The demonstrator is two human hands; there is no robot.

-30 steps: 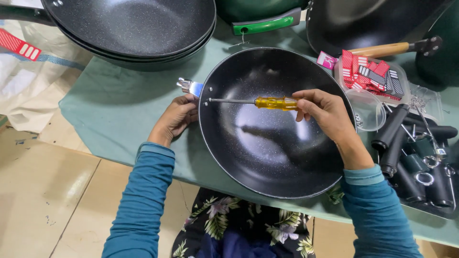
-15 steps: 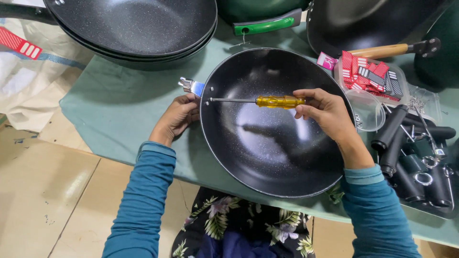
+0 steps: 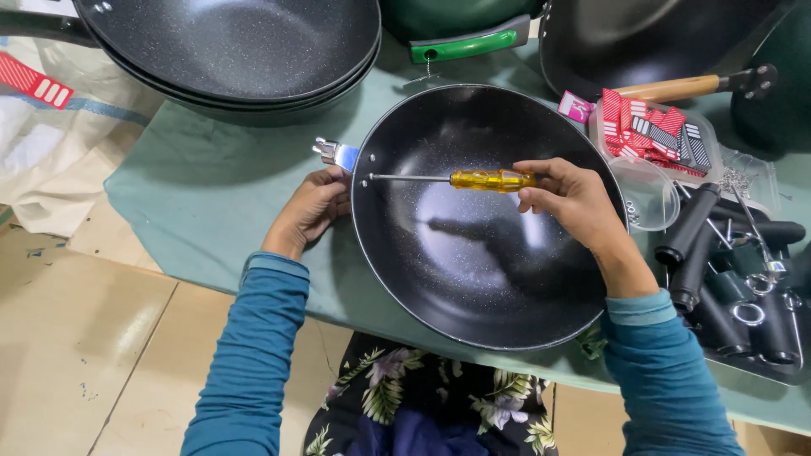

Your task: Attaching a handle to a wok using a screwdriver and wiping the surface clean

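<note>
While the right hand [image 3: 574, 203] closes thumb and fingers around the yellow handle of the screwdriver [image 3: 490, 180], the shaft runs level across mid-frame, tip at a screw on the inner left wall of the black pan [image 3: 473, 270]. Left hand [image 3: 312, 207], left of centre, wraps the pan's outer rim just below the metal bracket [image 3: 336, 154]; its fingers curl behind the rim, grip closed.

Judgement: pan looks stiff, fairly heavy, with a slick coated bowl; best held at rim or bracket. Screwdriver looks light and rigid, its smooth plastic handle the natural hold.

Green cloth [image 3: 211, 169] covers the table; loose black handles [image 3: 701, 253] lie at right.
</note>
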